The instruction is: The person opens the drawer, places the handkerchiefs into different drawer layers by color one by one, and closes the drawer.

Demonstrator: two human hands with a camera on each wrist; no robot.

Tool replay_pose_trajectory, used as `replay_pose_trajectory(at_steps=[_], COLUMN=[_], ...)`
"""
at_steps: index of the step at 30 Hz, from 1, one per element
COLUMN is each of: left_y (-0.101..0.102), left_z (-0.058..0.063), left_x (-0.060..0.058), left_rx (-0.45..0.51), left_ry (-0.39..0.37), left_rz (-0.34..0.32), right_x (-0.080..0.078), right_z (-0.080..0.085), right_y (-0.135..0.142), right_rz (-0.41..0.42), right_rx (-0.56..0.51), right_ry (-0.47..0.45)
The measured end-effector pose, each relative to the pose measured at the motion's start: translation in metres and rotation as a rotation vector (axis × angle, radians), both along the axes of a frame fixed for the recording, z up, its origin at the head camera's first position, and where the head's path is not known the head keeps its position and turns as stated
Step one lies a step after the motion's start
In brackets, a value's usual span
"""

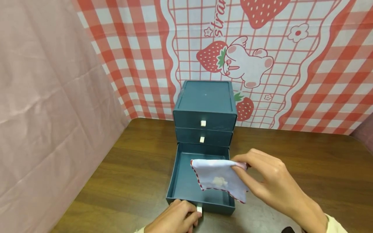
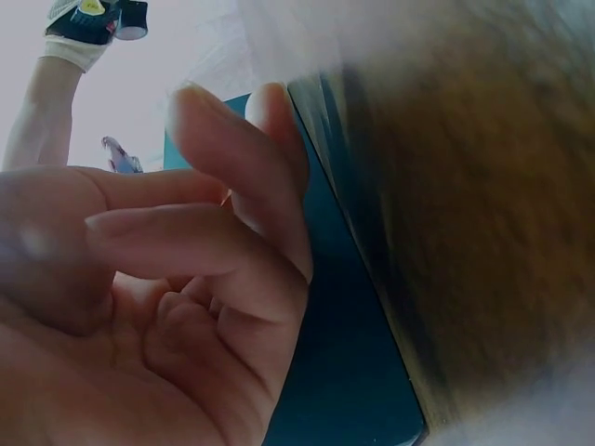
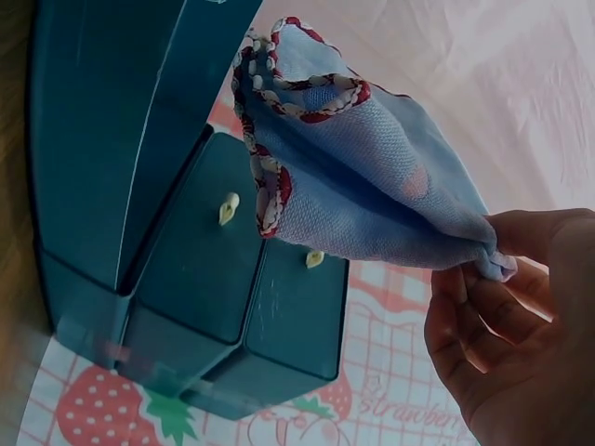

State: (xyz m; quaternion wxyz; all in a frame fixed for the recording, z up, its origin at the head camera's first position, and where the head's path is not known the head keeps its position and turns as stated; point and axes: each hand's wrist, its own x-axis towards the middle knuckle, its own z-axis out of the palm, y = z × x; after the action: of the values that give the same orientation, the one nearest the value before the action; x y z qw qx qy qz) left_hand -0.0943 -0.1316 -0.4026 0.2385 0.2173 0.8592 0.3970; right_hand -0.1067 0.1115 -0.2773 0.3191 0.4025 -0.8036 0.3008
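My right hand (image 1: 271,181) pinches one corner of a small light-blue cloth (image 1: 215,174) with a red-and-white stitched edge. The cloth hangs folded from thumb and fingers over the pulled-out bottom drawer (image 1: 186,171); in the right wrist view the cloth (image 3: 372,177) spreads away from the pinch. My left hand (image 1: 176,216) is at the drawer's front, fingers curled and fingertips at its white pull tab (image 1: 199,209). The left wrist view shows these curled fingers (image 2: 251,204) against the dark teal drawer, with the tab hidden. Bare drawer floor shows around the cloth.
The teal drawer cabinet (image 1: 204,97) stands at the back of the wooden table (image 1: 140,155), its two upper drawers closed. Behind it hangs a red-checked strawberry cloth (image 1: 145,58); a pink curtain (image 1: 52,113) borders the left side.
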Motion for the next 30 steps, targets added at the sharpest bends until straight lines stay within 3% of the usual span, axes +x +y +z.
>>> replay_pose_trajectory(at_steps=[6, 9, 16, 24, 30], left_y=[0.001, 0.001, 0.0, 0.0, 0.0], left_z=[0.0, 0.0, 0.0, 0.0, -0.001], left_x=[-0.001, -0.001, -0.001, 0.0, -0.001], left_rx=[-0.001, 0.005, 0.002, -0.014, 0.004], left_ry=[-0.002, -0.015, 0.037, -0.011, -0.057], left_rz=[-0.006, -0.002, -0.016, -0.009, -0.001], right_x=[-0.009, -0.012, -0.017, -0.023, -0.022], right_z=[-0.007, -0.013, -0.024, -0.039, -0.046], right_y=[-0.008, -0.01, -0.013, -0.021, -0.022], right_rz=[0.047, 0.022, 0.003, -0.015, -0.045], right_rx=[0.009, 0.044, 0.066, 0.106, 0.151], right_ry=[0.01, -0.005, -0.026, 0.012, -0.039])
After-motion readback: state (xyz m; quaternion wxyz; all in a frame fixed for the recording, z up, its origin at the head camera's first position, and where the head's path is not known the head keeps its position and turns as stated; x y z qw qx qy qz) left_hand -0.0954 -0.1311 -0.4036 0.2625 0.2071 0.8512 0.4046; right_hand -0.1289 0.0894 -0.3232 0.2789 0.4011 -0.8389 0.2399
